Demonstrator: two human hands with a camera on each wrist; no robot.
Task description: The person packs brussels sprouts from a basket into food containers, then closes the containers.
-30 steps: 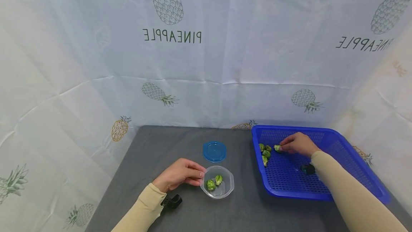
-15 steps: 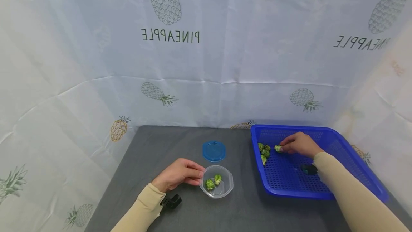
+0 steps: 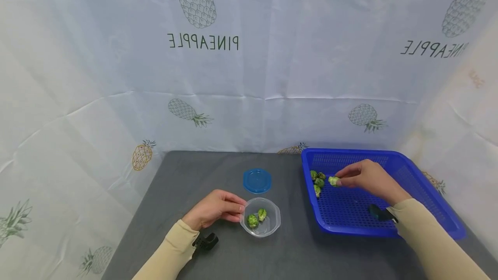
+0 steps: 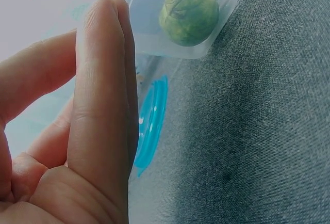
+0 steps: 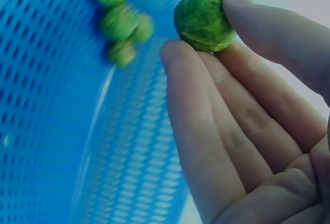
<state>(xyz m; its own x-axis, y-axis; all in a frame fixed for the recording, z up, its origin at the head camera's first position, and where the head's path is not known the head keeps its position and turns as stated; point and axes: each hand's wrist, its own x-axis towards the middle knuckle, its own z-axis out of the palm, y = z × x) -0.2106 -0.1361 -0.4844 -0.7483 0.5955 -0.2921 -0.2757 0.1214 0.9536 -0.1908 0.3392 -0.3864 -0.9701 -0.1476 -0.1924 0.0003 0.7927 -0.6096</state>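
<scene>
My right hand [image 3: 367, 178] pinches a Brussels sprout [image 5: 203, 20] between thumb and fingertips, over the blue basket [image 3: 350, 230]. Several other sprouts [image 3: 320, 182] sit along the basket's left side. With thumb and fingers, my left hand [image 3: 215, 208] holds the left rim of a clear plastic container [image 3: 272, 224] on the grey table. Two sprouts lie inside it, a rounder one [image 3: 252, 221] and a slimmer one [image 3: 262, 214]. In the left wrist view a sprout [image 4: 189, 15] shows through the container wall beyond my fingers.
A blue round lid [image 3: 257, 181] lies on the table [image 3: 194, 176] just behind the container. The basket's raised left wall stands between its sprouts and the container. A white curtain with pineapple prints [image 3: 249, 77] hangs behind the table.
My right hand has lifted the pinched sprout off the basket floor, and the wrist has swung slightly. The left hand stays on the container; the head view shifts slightly.
</scene>
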